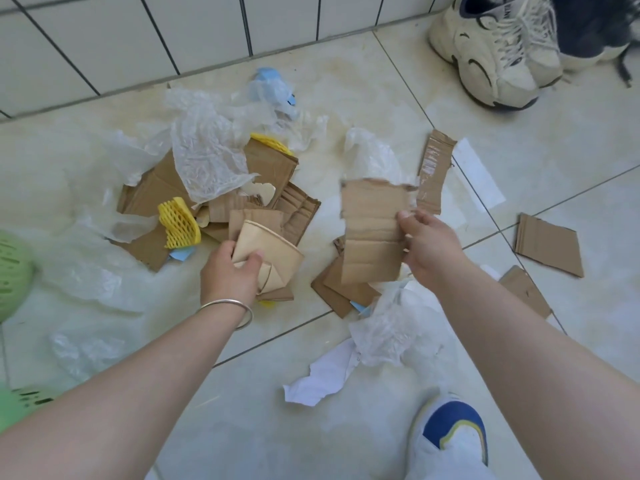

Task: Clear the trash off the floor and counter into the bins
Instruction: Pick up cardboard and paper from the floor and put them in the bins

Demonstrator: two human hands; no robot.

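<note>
Tiled floor (346,427) — trash-strewn, white-tiled wall (138,36).

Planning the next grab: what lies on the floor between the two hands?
In the head view, between the left hand and right hand lie stacked cardboard scraps on bare tile; the right hand's raised cardboard piece overhangs them.

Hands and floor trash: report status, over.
Left hand shut on crushed paper cup. Right hand shut on cardboard piece. Cardboard scraps, plastic film, white paper still on floor. No obstruction.
</note>
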